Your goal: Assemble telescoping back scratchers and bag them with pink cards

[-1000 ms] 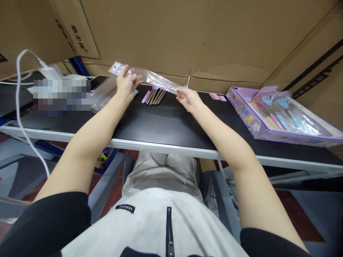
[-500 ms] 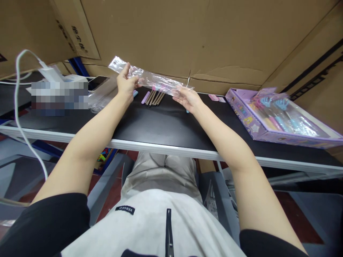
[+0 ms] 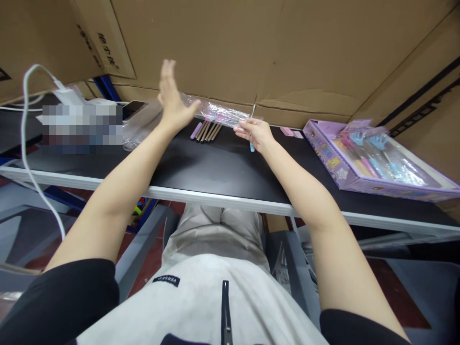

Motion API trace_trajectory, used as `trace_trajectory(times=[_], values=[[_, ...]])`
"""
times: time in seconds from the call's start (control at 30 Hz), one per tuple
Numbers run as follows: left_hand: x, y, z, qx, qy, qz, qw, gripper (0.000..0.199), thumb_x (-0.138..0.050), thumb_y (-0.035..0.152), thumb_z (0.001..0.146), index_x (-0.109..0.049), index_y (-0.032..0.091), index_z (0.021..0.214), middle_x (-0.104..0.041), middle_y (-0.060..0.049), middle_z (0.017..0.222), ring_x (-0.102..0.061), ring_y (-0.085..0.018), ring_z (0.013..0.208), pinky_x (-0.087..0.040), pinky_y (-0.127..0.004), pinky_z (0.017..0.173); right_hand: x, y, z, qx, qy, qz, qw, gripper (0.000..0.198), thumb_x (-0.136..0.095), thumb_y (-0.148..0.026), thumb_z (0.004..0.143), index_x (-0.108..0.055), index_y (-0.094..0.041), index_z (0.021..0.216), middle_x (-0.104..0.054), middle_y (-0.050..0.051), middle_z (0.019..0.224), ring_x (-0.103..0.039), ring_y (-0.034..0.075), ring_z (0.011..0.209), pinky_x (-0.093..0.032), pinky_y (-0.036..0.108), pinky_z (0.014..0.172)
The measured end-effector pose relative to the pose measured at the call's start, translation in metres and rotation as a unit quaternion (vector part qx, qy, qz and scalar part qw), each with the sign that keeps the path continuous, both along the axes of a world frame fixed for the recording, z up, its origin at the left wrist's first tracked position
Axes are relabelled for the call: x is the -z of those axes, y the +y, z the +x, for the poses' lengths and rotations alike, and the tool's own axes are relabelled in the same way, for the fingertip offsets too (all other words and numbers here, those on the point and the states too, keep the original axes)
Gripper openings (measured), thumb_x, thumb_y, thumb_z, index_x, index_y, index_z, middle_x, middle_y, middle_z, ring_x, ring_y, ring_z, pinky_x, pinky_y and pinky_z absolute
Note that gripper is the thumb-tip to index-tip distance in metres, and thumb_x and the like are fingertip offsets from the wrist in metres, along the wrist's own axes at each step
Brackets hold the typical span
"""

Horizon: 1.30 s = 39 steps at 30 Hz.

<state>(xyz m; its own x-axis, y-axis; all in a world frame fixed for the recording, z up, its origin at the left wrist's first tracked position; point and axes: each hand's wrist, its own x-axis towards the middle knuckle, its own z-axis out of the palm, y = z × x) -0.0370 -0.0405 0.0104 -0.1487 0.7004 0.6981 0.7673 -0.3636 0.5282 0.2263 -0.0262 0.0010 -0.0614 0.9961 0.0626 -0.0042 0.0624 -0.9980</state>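
A long clear plastic bag (image 3: 230, 115) stretches above the black tabletop (image 3: 219, 167). My right hand (image 3: 257, 134) pinches its right end between thumb and fingers. At the bag's other end, my left hand (image 3: 176, 105) is open, fingers raised and spread, with the thumb close to the plastic; whether it touches cannot be made out. Behind and below the bag lie several brown metallic tubes (image 3: 208, 133) and a purple handle (image 3: 196, 131). Beneath my right hand shows a light blue handle (image 3: 252, 146). More clear bags (image 3: 142, 125) lie left of my left hand.
On the right stands a purple display box (image 3: 325, 158) with wrapped claw-headed sticks (image 3: 373, 148). Small pink cards (image 3: 286, 131) lie near the cardboard wall (image 3: 223, 48). A white cable (image 3: 24, 129) loops down at left beside a blurred-out item (image 3: 82, 124).
My left hand has let go of the bag's left end and spread its fingers upward. That end has dropped behind the hand. My right hand keeps its pinch on the bag.
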Motion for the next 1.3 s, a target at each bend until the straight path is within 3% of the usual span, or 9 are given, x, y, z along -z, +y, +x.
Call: trace_trajectory(times=[0.1,0.2,0.37,0.5,0.63,0.87,1.07,1.2,1.3], values=[[-0.001,-0.002,0.031,0.14,0.191,-0.06,0.97,0.109,-0.08,0.061,0.082,-0.034,0.029,0.175,-0.034,-0.012,0.184,-0.015,-0.047,0.171,-0.006,-0.072,0.135,-0.001,-0.005,-0.002,0.001,0.009,-0.015,1.0,0.022,-0.08,-0.01,0.095,-0.061,-0.02,0.089,-0.075,0.001,0.078,-0.081,0.014,0.084,-0.069,0.031,0.092],[0.003,0.008,0.061,0.203,0.288,-0.097,0.931,0.107,-0.083,0.049,0.078,-0.04,0.02,0.172,-0.045,-0.021,0.175,-0.022,-0.051,0.169,-0.001,-0.077,0.134,-0.001,-0.007,-0.005,-0.009,0.009,-0.019,1.0,0.023,-0.08,-0.008,0.095,-0.061,-0.019,0.088,-0.073,-0.001,0.074,-0.08,0.013,0.08,-0.069,0.029,0.09],[0.018,0.028,0.087,0.155,0.247,-0.09,0.952,0.077,-0.075,0.032,0.084,-0.055,0.018,0.157,-0.061,-0.023,0.156,-0.044,-0.051,0.157,-0.007,-0.077,0.134,0.007,0.002,-0.006,-0.026,-0.003,0.002,1.0,0.025,-0.085,-0.009,0.091,-0.063,-0.019,0.087,-0.074,-0.001,0.076,-0.08,0.012,0.08,-0.068,0.027,0.09],[0.026,0.031,0.084,0.125,0.213,-0.081,0.966,0.053,-0.066,0.025,0.087,-0.066,0.019,0.139,-0.071,-0.02,0.135,-0.057,-0.05,0.142,-0.013,-0.08,0.13,0.013,0.007,-0.004,-0.041,-0.007,0.015,0.999,0.022,-0.084,-0.011,0.092,-0.064,-0.018,0.089,-0.075,-0.002,0.079,-0.08,0.011,0.08,-0.068,0.027,0.091],[0.026,0.026,0.075,0.13,0.21,-0.076,0.966,0.044,-0.061,0.024,0.086,-0.071,0.021,0.128,-0.074,-0.018,0.12,-0.062,-0.047,0.133,-0.025,-0.077,0.126,0.01,-0.003,-0.007,-0.072,-0.041,0.017,0.996,0.024,-0.089,-0.018,0.091,-0.065,-0.018,0.091,-0.075,0.0,0.079,-0.079,0.011,0.076,-0.068,0.024,0.085],[0.028,0.027,0.067,0.154,0.263,-0.091,0.948,0.026,-0.058,0.024,0.088,-0.074,0.02,0.108,-0.075,-0.018,0.106,-0.068,-0.041,0.12,-0.05,-0.055,0.109,0.004,-0.012,-0.013,-0.059,-0.109,0.018,0.992,0.036,-0.097,-0.034,0.085,-0.066,-0.019,0.094,-0.071,-0.002,0.07,-0.071,0.01,0.061,-0.066,0.023,0.071],[0.027,0.024,0.069,0.127,0.3,-0.131,0.936,0.022,-0.059,0.022,0.088,-0.073,0.018,0.104,-0.078,-0.019,0.11,-0.073,-0.037,0.11,-0.054,-0.044,0.094,0.007,-0.004,-0.011,-0.049,-0.128,0.024,0.99,0.037,-0.092,-0.044,0.091,-0.065,-0.02,0.088,-0.069,-0.001,0.068,-0.065,0.009,0.055,-0.06,0.02,0.062],[0.024,0.024,0.064,0.115,0.293,-0.131,0.94,0.02,-0.061,0.023,0.086,-0.074,0.021,0.101,-0.078,-0.015,0.101,-0.073,-0.036,0.105,-0.055,-0.043,0.09,0.006,0.003,-0.005,-0.016,-0.141,0.041,0.989,0.041,-0.087,-0.054,0.094,-0.063,-0.021,0.085,-0.071,0.002,0.075,-0.071,0.013,0.065,-0.062,0.024,0.066],[0.024,0.029,0.054,0.113,0.277,-0.127,0.945,0.015,-0.063,0.024,0.083,-0.074,0.025,0.094,-0.076,-0.012,0.09,-0.072,-0.036,0.102,-0.055,-0.044,0.09,0.007,0.015,0.009,0.03,-0.188,0.097,0.977,0.039,-0.084,-0.054,0.095,-0.066,-0.021,0.089,-0.074,0.007,0.089,-0.078,0.022,0.092,-0.066,0.033,0.087]])
